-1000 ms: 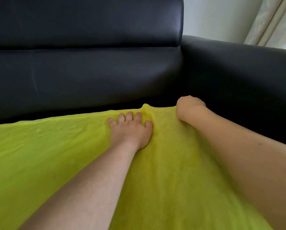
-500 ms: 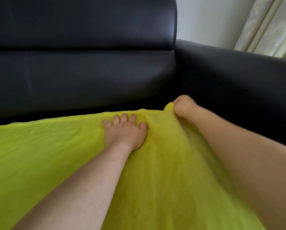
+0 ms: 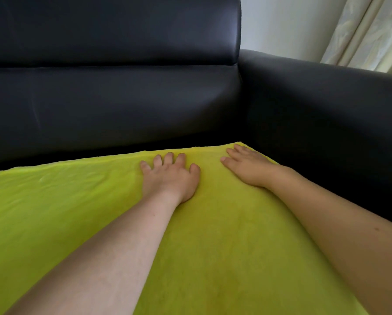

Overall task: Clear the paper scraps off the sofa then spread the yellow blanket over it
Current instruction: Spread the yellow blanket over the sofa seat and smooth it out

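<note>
The yellow blanket [image 3: 76, 208] lies spread over the seat of the black leather sofa [image 3: 113, 96]. Its far edge runs along the foot of the backrest, and its far right corner sits by the armrest. My left hand [image 3: 170, 176] rests palm down on the blanket near that far edge, fingers spread. My right hand [image 3: 247, 165] lies flat on the blanket's far right corner, fingers straight. No paper scraps are in sight.
The sofa's right armrest [image 3: 326, 105] rises close beside my right forearm. A white wall [image 3: 281, 26] and pale curtains [image 3: 372, 35] stand behind the sofa at the upper right.
My right hand was pinching the blanket's corner and pulling it toward the armrest. It has let go and now lies flat on that corner. My left hand stayed pressed on the blanket.
</note>
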Motion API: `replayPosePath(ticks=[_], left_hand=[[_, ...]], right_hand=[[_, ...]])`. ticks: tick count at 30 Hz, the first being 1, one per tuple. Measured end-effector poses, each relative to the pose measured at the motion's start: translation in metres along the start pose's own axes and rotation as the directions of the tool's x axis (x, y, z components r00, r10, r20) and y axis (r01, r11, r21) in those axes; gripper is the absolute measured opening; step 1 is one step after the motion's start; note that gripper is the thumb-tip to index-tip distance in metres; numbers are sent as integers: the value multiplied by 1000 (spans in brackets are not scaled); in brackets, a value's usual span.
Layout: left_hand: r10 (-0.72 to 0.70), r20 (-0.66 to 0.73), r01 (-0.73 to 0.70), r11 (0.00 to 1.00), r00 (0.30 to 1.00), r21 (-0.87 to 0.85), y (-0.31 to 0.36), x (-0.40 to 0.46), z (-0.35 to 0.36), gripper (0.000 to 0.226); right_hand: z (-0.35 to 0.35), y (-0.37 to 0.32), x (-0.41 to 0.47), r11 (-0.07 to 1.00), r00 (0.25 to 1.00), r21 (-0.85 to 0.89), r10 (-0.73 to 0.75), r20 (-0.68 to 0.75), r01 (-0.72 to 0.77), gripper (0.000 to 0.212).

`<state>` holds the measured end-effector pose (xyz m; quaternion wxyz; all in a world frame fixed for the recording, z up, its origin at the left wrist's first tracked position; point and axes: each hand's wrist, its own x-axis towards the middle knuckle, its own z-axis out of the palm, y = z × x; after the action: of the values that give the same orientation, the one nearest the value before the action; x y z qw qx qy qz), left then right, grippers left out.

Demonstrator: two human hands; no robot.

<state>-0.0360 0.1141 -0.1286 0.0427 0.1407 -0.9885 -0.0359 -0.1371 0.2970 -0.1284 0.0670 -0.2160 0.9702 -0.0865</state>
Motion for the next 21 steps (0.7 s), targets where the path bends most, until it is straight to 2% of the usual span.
replayPosePath(ticks=[9,21], left_hand=[[15,40,-15,1000,999,-7,-2,2,-4,67],[11,64,-11,1000,998,-1,-2,2,-4,67]], right_hand=[[5,15,15,997,999,68,23,-23,-22,65],[5,15,16,998,999,51,37,5,-37,67]])
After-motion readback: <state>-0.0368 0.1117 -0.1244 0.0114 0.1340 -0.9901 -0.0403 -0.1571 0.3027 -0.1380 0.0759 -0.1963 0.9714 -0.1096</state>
